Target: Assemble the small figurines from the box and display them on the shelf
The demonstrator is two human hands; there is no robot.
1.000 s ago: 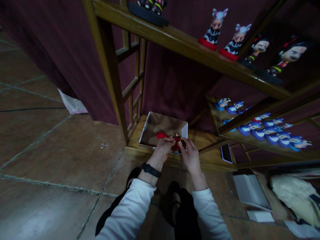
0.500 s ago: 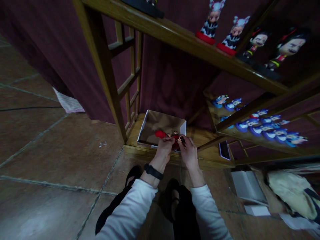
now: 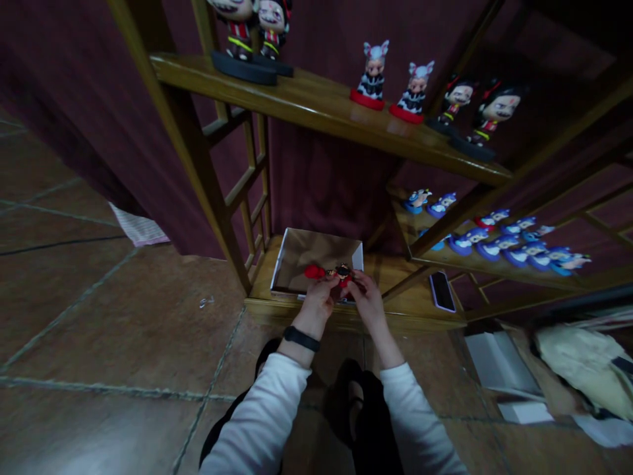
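Observation:
A small red-and-black figurine (image 3: 343, 272) is held between my two hands over the front of a shallow open box (image 3: 321, 239). My left hand (image 3: 320, 295) pinches its left side, and a dark band circles that wrist. The fingers of my right hand (image 3: 364, 291) close round its right side. Inside the box, left of my fingers, lies another figurine with a round red part (image 3: 314, 271). My fingers hide the lower part of the held figurine. The box rests on the lowest wooden shelf (image 3: 390, 280).
Above, a wooden shelf (image 3: 316, 99) carries several figurines. To the right, blue-based figurines (image 3: 499, 247) crowd a lower shelf, with a phone (image 3: 442, 291) below. An open box (image 3: 502, 363) and a pale bag (image 3: 578, 359) lie on the floor. A curtain (image 3: 123, 132) hangs at the left.
The camera view has tilted up and to the left, showing more of the upper shelf. Between my hands the figurine has turned, with its dark top now showing. Both hands stay at the box.

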